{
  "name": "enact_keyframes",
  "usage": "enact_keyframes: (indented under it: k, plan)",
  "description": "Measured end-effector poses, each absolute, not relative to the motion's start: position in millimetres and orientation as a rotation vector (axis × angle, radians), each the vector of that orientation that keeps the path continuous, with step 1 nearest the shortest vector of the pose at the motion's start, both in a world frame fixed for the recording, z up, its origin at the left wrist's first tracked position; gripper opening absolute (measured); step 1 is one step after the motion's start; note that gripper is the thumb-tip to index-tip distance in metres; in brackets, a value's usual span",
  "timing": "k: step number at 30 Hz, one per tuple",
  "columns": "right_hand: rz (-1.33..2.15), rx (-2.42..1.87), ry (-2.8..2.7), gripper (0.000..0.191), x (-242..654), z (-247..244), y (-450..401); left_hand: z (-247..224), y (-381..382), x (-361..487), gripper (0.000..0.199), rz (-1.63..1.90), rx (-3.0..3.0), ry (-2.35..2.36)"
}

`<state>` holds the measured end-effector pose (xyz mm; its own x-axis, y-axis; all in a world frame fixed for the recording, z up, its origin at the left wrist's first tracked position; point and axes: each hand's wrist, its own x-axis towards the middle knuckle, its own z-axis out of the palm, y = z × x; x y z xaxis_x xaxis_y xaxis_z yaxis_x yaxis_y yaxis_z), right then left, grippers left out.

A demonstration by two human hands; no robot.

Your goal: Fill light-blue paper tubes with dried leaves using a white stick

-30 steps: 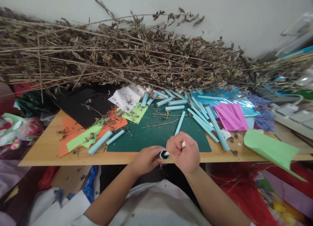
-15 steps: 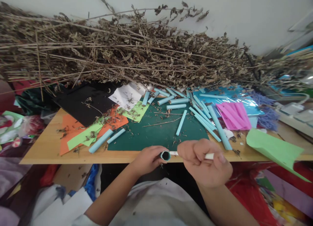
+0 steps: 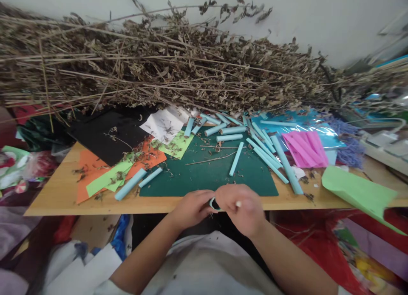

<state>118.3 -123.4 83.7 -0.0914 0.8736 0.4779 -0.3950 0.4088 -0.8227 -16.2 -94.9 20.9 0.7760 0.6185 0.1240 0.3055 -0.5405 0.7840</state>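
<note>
My left hand [image 3: 194,209] is closed around a short paper tube [image 3: 214,204], whose round dark opening faces me at the table's front edge. Right beside it, my right hand [image 3: 239,208] is curled round a thin white stick [image 3: 238,204]; only its pale end shows, and the rest is hidden by the fingers. Both hands are close together in front of the green mat [image 3: 204,176]. Light blue paper rolls [image 3: 236,159] lie on and around the mat, with a thicker one [image 3: 130,184] to its left.
Dried branches [image 3: 191,69] stretch across the back. Orange [image 3: 84,176] and black paper [image 3: 108,133] lie on the left, pink strips [image 3: 306,148] and a curled green sheet [image 3: 357,191] on the right. A white power strip [image 3: 392,146] is at the far right.
My right hand has moved left, up against the tube in my left hand, and more of the white stick is hidden. My left hand has stayed nearly in place.
</note>
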Motion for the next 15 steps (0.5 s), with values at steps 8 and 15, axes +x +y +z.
enact_keyframes:
  k: [8, 15]
  plan:
    - [1.205, -0.562, -1.257, 0.036, 120.4, 80.6, -113.7, 11.3, -85.3, -14.8, 0.027, 0.517, 2.226, 0.638]
    - [1.222, -0.629, -1.234, 0.033, 117.9, 86.2, -118.3, 9.7, -82.8, -16.0, 0.024, 0.501, 2.212, 0.588]
